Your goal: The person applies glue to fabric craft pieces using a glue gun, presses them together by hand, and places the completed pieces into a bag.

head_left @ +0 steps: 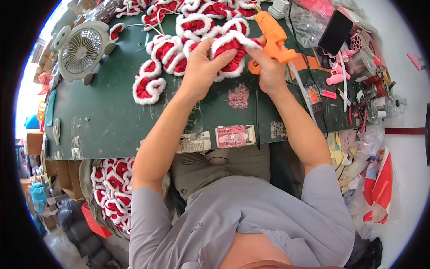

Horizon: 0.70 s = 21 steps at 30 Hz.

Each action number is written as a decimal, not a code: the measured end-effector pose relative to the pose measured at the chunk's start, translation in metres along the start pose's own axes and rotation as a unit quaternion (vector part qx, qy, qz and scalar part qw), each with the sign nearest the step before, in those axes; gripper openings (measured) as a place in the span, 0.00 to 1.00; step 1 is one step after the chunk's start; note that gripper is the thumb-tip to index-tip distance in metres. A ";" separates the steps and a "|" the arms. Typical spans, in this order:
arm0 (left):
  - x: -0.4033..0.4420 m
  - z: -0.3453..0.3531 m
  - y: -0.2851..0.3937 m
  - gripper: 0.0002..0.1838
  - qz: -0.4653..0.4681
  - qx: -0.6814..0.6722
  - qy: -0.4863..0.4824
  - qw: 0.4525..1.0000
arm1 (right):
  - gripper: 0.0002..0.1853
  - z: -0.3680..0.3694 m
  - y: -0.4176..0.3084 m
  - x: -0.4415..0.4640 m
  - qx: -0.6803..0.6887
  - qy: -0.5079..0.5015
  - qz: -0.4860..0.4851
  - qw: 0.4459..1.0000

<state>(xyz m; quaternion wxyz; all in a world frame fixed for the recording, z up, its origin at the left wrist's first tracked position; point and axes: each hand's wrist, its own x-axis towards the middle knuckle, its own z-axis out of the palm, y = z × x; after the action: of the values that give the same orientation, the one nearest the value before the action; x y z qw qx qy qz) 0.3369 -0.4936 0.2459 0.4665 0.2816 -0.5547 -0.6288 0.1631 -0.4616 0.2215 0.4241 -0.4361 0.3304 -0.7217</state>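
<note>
Both hands hold one red piece with white fluffy trim (233,50) above the green table (121,121). My left hand (201,67) is closed on its left side, with the thumb pressed on the red fabric. At its right end, my right hand (268,67) pinches the edge. An orange glue gun (271,33) is beside my right hand, partly behind it, with a white glue stick (302,89) running toward the front. More red and white pieces (166,51) lie in a pile behind and left of my hands.
A small fan (81,53) stands at the back left. On the right are a black phone (336,32), cables, pliers (358,114) and a clear jar (360,65). Below the table's left edge, a sack holds red and white pieces (114,193).
</note>
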 end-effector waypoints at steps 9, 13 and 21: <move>-0.010 -0.023 0.001 0.29 -0.063 -0.235 -0.126 0.962 | 0.10 -0.001 -0.004 0.005 0.079 0.036 0.042 0.995; -0.013 -0.018 0.002 0.28 -0.071 -0.175 -0.091 0.978 | 0.12 0.012 -0.005 -0.003 0.014 0.003 0.018 1.000; -0.012 -0.027 0.003 0.29 -0.002 -0.156 -0.010 0.988 | 0.14 0.014 -0.002 -0.003 -0.019 -0.039 -0.001 0.999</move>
<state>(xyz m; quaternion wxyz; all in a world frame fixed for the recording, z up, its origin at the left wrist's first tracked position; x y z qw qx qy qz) 0.3663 -0.4945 0.2406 0.4978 0.2002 -0.4537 -0.7115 0.1758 -0.4593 0.2278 0.4275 -0.4725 0.3265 -0.6981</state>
